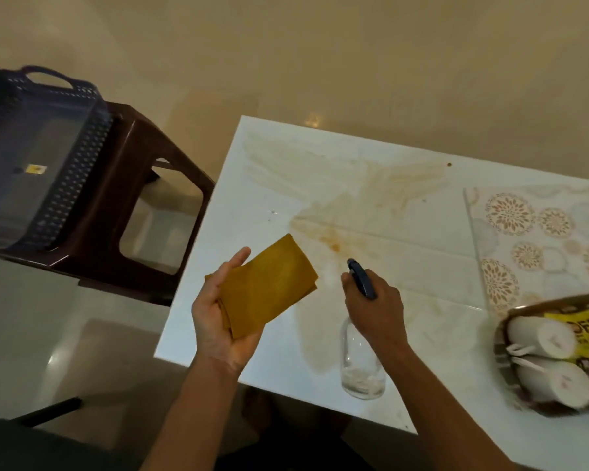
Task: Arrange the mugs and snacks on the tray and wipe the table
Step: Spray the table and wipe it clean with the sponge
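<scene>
My left hand (220,321) holds a folded yellow cloth (269,287) above the near left part of the white table (405,266). My right hand (374,307) grips the dark blue head of a clear spray bottle (363,365), nozzle pointing away from me over the table. A brownish smeared stain (334,215) spreads across the table's middle and far left. At the right edge a tray (502,355) carries two white mugs (544,338) lying on their sides and a yellow snack packet (585,331).
A patterned mat (538,239) lies on the table's right side. Left of the table a brown plastic stool (126,198) bears a dark blue perforated basket (38,158). Glossy floor tiles surround the table.
</scene>
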